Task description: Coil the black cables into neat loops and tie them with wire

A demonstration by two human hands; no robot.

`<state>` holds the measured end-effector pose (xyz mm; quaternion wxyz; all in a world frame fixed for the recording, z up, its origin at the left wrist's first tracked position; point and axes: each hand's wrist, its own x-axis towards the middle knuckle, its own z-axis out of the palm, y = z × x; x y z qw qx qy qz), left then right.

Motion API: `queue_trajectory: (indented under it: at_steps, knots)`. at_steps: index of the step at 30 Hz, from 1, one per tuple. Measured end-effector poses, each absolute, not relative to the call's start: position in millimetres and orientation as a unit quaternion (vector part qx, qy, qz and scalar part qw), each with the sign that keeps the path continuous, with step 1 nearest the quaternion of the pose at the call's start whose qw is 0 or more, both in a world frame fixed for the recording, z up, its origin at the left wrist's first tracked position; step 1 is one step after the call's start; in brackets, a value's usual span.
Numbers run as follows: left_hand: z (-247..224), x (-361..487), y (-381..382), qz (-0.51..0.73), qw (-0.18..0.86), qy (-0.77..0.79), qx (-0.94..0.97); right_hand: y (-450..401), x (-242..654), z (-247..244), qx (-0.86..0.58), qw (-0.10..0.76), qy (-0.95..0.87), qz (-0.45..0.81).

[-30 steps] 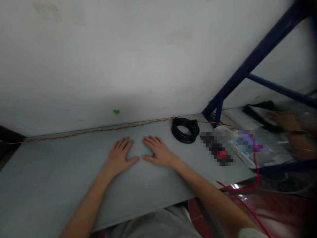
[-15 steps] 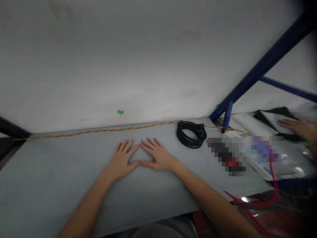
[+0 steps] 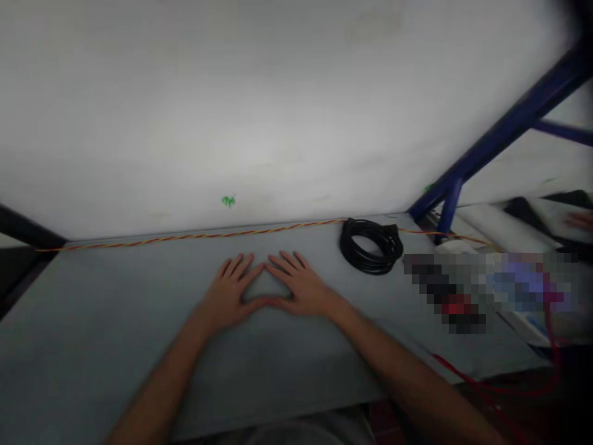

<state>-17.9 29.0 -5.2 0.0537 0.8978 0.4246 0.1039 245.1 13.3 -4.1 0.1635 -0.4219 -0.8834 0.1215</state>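
Touching at thumbs and index fingertips, my bare left hand [image 3: 230, 295] and bare right hand [image 3: 303, 290] lay spread, gripping nothing, on the flat grey counter [image 3: 115, 309]. The black coiled cable [image 3: 370, 264] lay to their right, already looped, untouched.

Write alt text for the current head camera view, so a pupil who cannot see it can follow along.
A left hand and right hand rest palm down on a grey tabletop, thumbs and index fingers meeting around a triangle. A coiled black cable lies beyond the right hand; a twisted red-and-yellow wire runs along the back edge.
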Motion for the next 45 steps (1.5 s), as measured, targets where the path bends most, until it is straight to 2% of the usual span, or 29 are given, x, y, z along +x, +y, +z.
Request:
queue_trajectory:
  at_steps: [37, 42, 45]
  knots:
    - [-2.5, -17.4, 29.0, 0.091, 0.041, 0.423, 0.901, 14.7, 247.2, -2.6, -0.425, 0.183, -0.873, 0.152]
    - [-1.8, -16.5, 28.8, 0.095, 0.043, 0.425, 0.899, 15.4, 247.0, -6.0, -0.42, 0.204, -0.867, 0.175]
    - [-1.3, -16.4, 30.0, 0.092, 0.041, 0.428, 0.898, 20.0, 252.8, -2.4, -0.431, 0.245, -0.852, 0.168]
